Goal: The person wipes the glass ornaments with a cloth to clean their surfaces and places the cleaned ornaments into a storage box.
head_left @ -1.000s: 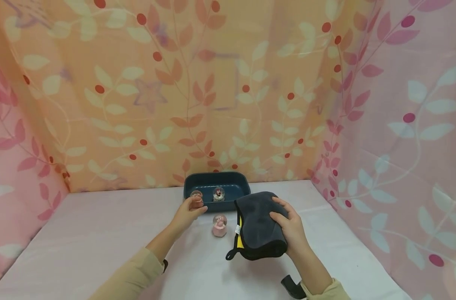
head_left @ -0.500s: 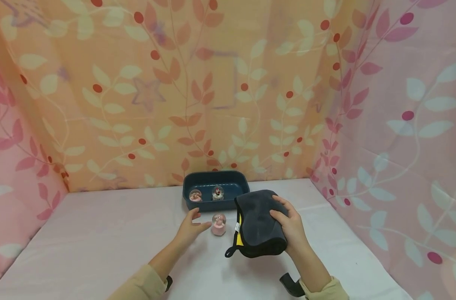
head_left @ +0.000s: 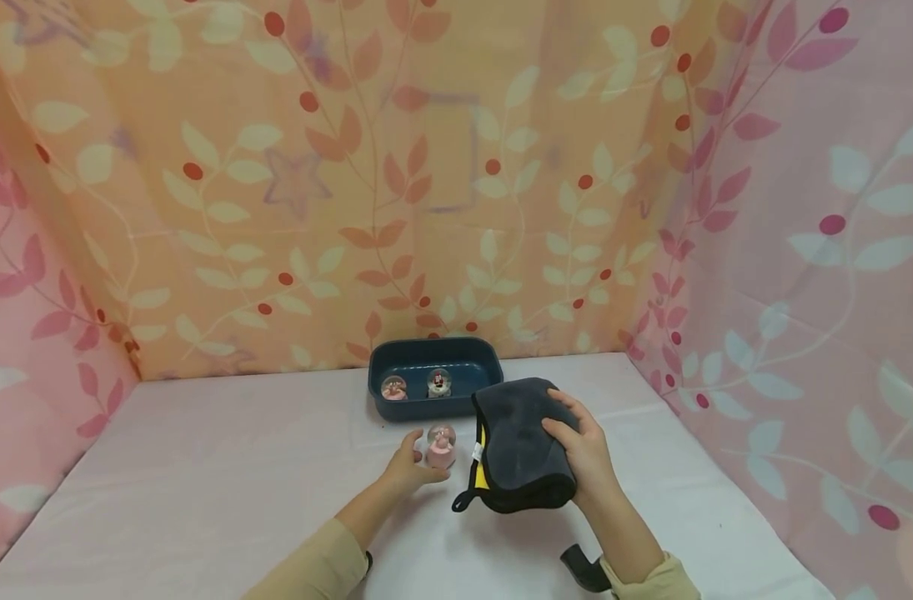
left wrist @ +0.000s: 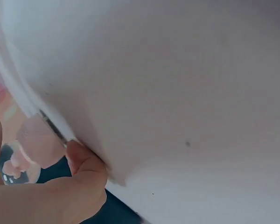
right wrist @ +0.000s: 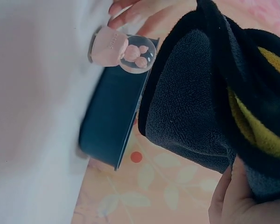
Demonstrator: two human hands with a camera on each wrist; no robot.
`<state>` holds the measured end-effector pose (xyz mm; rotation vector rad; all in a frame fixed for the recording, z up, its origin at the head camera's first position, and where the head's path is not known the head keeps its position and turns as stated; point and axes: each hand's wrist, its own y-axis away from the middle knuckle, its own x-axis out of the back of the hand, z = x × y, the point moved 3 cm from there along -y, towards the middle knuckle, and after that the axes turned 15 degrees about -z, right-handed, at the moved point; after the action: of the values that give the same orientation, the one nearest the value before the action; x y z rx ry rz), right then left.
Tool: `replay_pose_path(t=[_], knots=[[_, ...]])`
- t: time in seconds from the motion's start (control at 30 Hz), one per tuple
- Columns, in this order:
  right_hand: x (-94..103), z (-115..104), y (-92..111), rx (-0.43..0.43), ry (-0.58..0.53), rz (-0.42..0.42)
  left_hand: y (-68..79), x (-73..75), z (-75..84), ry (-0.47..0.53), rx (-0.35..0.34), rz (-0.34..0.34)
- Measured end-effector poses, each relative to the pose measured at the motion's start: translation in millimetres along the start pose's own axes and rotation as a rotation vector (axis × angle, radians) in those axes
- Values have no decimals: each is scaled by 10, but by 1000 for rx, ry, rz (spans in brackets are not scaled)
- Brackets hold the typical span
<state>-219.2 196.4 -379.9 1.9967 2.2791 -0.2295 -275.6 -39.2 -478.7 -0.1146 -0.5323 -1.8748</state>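
A small pink snow globe stands upright on the white tabletop. My left hand is right at its left side, thumb and fingers spread around the base. The left wrist view shows the thumb close beside the pink base. Above the table, my right hand grips a folded dark grey towel with black edging, a yellow inner side and a hanging loop. In the right wrist view the towel fills much of the right half.
Behind the pink globe stands a dark blue rectangular tray against the floral curtain. In it sit two snow globes, a pinkish one and one with a red-and-black figure.
My left hand has let go of the pinkish globe in the tray, drawn back and moved right to the pink globe on the table. The right hand keeps holding the towel in place.
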Motion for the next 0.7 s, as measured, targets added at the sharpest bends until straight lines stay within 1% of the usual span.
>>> replay_pose_path(t=[0.1, 0.17, 0.33, 0.53, 0.7], knots=[[7, -19, 5, 6, 3, -1, -46, -13, 25, -94, 39, 4], [20, -33, 6, 12, -5, -1, -70, -26, 48, -167, 47, 15], [67, -59, 1, 18, -47, 10, -109, -94, 99, -304, 39, 75], [88, -61, -1, 22, -63, 10, -119, -153, 121, -351, 58, 155], [91, -43, 8, 12, -59, 19, -159, -135, 84, -366, 90, 176]])
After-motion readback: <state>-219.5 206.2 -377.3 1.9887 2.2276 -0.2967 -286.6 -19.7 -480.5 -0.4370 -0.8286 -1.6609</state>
